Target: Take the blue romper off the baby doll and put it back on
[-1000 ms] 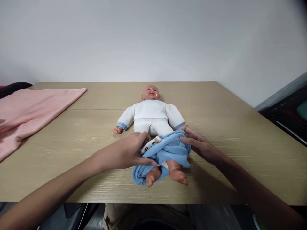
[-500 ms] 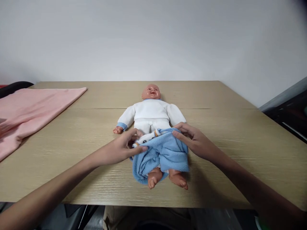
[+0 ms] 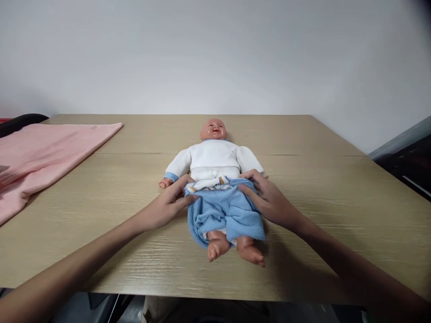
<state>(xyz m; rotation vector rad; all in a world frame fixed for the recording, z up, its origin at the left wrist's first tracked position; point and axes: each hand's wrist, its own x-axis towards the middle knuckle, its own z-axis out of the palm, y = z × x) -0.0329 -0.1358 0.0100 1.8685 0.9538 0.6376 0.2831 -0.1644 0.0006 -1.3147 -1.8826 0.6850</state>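
Note:
A baby doll [image 3: 214, 154] lies on its back with its head away from me, wearing a white top with blue cuffs. Light blue terry pants [image 3: 225, 208] cover its legs, and both bare feet stick out at the near end. The waistband, showing a white and orange band, sits around the doll's hips. My left hand [image 3: 171, 202] pinches the waistband at its left side, thumb in front. At the right side, my right hand [image 3: 266, 197] grips the waistband between thumb and fingers. The doll's hand on the right is mostly hidden.
The doll rests on a light wooden table [image 3: 134, 251] whose near edge runs close to me. A pink cloth [image 3: 57, 157] lies at the left. A white wall [image 3: 215, 58] stands behind, and a dark object [image 3: 411, 157] is beyond the right edge.
Both hands have pulled the blue pants further up the doll's legs toward its waist. Less of the white clothing below the top shows, and the waistband lies straighter.

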